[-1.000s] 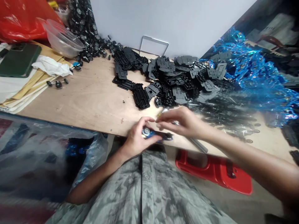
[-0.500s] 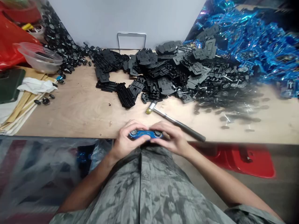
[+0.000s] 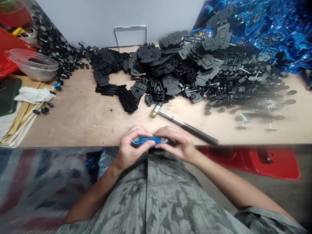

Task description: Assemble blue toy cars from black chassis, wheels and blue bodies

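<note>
A small blue toy car [image 3: 149, 140] with two visible wheels is held sideways at the near edge of the wooden table [image 3: 80, 120]. My left hand [image 3: 130, 148] grips its left end, fingers curled round it. My right hand [image 3: 176, 144] grips its right end the same way. Just beyond my hands a small metal hammer [image 3: 182, 125] with a yellow-tipped head lies on the table, untouched.
A heap of black plastic chassis plates [image 3: 161, 71] fills the table's middle. Loose wheels on axles [image 3: 248, 87] spread to the right, blue car bodies [image 3: 263, 26] behind them. A clear bowl [image 3: 32, 63], more wheels and papers sit left. A plastic bag [image 3: 48, 182] hangs below left, a red stool [image 3: 263, 161] right.
My right hand let go of the hammer, which now lies on the table, and joined the left hand on the toy car. The view has swung to the right.
</note>
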`<state>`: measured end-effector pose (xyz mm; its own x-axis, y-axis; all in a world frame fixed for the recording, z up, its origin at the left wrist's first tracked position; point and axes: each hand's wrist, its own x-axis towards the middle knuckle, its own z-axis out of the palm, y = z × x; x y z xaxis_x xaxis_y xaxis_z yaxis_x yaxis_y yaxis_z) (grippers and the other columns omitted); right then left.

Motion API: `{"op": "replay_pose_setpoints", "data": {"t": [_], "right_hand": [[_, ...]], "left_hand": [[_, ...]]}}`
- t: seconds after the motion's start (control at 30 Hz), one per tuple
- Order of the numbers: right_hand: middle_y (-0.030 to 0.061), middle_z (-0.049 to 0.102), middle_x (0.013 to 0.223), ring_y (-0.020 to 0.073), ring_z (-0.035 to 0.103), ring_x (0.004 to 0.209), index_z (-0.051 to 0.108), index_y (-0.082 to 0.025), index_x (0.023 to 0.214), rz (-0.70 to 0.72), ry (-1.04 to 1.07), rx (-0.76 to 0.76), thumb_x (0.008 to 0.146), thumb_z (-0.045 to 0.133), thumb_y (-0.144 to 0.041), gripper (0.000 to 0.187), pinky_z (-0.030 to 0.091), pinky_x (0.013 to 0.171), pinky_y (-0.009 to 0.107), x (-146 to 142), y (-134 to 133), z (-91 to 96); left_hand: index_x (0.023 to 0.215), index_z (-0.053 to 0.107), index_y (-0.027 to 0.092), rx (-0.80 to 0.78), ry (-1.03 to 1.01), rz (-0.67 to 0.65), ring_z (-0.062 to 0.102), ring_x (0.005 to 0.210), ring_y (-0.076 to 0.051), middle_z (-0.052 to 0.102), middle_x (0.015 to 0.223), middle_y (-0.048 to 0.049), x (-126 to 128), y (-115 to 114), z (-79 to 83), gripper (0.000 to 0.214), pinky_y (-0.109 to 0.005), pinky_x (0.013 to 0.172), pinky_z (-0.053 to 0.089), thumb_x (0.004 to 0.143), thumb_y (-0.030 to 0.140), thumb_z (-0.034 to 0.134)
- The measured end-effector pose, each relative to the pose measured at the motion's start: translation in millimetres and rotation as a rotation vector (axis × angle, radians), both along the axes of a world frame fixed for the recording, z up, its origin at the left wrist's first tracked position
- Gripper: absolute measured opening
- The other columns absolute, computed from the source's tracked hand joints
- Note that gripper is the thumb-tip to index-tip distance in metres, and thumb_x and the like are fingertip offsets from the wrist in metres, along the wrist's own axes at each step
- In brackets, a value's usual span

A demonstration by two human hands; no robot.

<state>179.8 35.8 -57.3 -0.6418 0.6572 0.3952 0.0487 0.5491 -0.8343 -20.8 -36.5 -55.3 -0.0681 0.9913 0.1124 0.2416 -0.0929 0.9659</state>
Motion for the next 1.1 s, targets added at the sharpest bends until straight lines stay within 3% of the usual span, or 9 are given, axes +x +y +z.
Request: {"op": "replay_pose_setpoints", "data": {"t": [0.2, 0.37, 0.63, 0.7, 0.8, 0.87, 0.93, 1.0, 1.1], "right_hand": [[0.012, 0.076, 0.096, 0.0213, 0.073, 0.089, 0.072, -0.014, 0.108, -0.029, 0.045, -0.042, 0.089, 0.078, -0.023, 0.021, 0.061, 0.083, 0.035, -2.0, -3.5, -4.1], [0.0104, 0.077, 0.098, 0.0213, 0.073, 0.09, 0.072, -0.017, 0.108, -0.093, 0.052, -0.101, 0.085, 0.083, -0.033, 0.03, 0.061, 0.083, 0.035, -0.4, -3.8, -9.7], [0.0106, 0.077, 0.096, 0.0221, 0.073, 0.089, 0.074, -0.017, 0.104, -0.063, 0.057, -0.128, 0.091, 0.075, -0.033, 0.021, 0.06, 0.084, 0.036, -2.2, -5.3, -6.5], [0.0097, 0.076, 0.092, 0.0211, 0.072, 0.085, 0.074, -0.016, 0.099, -0.094, 0.032, -0.194, 0.089, 0.077, -0.038, 0.024, 0.06, 0.08, 0.035, -4.8, -2.6, -3.5], [0.0081, 0.078, 0.092, 0.0206, 0.073, 0.083, 0.074, -0.016, 0.096, -0.144, -0.009, -0.414, 0.081, 0.083, -0.047, 0.035, 0.061, 0.077, 0.033, -7.0, 5.3, 1.9], [0.0088, 0.078, 0.099, 0.0205, 0.075, 0.086, 0.073, -0.015, 0.107, -0.126, 0.008, -0.582, 0.081, 0.083, -0.049, 0.044, 0.062, 0.077, 0.032, -3.5, 11.2, 5.9], [0.0106, 0.078, 0.11, 0.0203, 0.076, 0.092, 0.069, -0.017, 0.124, -0.092, 0.052, -0.655, 0.09, 0.074, -0.05, 0.047, 0.063, 0.079, 0.032, 5.4, 15.3, 10.6], [0.0119, 0.074, 0.125, 0.0217, 0.074, 0.108, 0.061, -0.022, 0.139, -0.028, 0.079, -0.587, 0.098, 0.064, -0.047, 0.048, 0.063, 0.09, 0.035, 17.4, 16.9, 15.6], [0.0125, 0.056, 0.153, 0.0265, 0.054, 0.142, 0.055, -0.028, 0.148, 0.069, 0.033, -0.258, 0.097, 0.068, -0.036, 0.054, 0.051, 0.115, 0.044, 31.7, 16.1, 21.0]], "left_hand": [[0.089, 0.072, 0.021, 0.028, 0.005, 0.016, 0.065, 0.097, -0.021, 0.069, 0.094, -0.0055, 0.9, 0.5, -0.7, 0.009, -0.035, 0.092, 0.051, 0.086, 0.026, 0.079], [0.097, 0.072, 0.019, -0.107, -0.053, -0.016, 0.065, 0.102, -0.022, 0.07, 0.101, -0.0065, -5.1, 3.8, 5.5, 0.017, -0.033, 0.092, 0.052, 0.083, 0.026, 0.08], [0.087, 0.071, 0.019, -0.119, -0.114, -0.035, 0.066, 0.096, -0.021, 0.068, 0.092, -0.0057, -6.9, 5.3, 4.9, 0.012, -0.034, 0.092, 0.052, 0.084, 0.028, 0.078], [0.09, 0.071, 0.019, -0.16, -0.106, -0.024, 0.067, 0.093, -0.02, 0.069, 0.093, -0.0054, -8.3, 7.5, 6.8, 0.016, -0.033, 0.088, 0.054, 0.083, 0.031, 0.079], [0.099, 0.072, 0.018, -0.269, -0.144, -0.035, 0.069, 0.093, -0.021, 0.074, 0.099, -0.0061, -11.3, 12.3, 15.1, 0.033, -0.03, 0.082, 0.056, 0.075, 0.036, 0.086], [0.1, 0.072, 0.018, -0.339, -0.258, -0.019, 0.07, 0.089, -0.019, 0.075, 0.099, -0.0056, -11.6, 15.0, 21.4, 0.039, -0.027, 0.077, 0.057, 0.071, 0.039, 0.088], [0.097, 0.072, 0.018, -0.437, -0.429, 0.026, 0.07, 0.079, -0.016, 0.075, 0.093, -0.0039, -9.9, 16.8, 25.3, 0.039, -0.025, 0.07, 0.057, 0.07, 0.041, 0.089], [0.094, 0.072, 0.018, -0.555, -0.592, 0.076, 0.068, 0.069, -0.013, 0.075, 0.086, -0.0019, -7.0, 18.0, 25.5, 0.042, -0.022, 0.062, 0.055, 0.067, 0.044, 0.091], [0.09, 0.073, 0.017, -0.657, -0.707, 0.115, 0.069, 0.068, -0.014, 0.076, 0.085, -0.002, -2.2, 19.6, 21.7, 0.043, -0.023, 0.063, 0.057, 0.062, 0.042, 0.093]]}}
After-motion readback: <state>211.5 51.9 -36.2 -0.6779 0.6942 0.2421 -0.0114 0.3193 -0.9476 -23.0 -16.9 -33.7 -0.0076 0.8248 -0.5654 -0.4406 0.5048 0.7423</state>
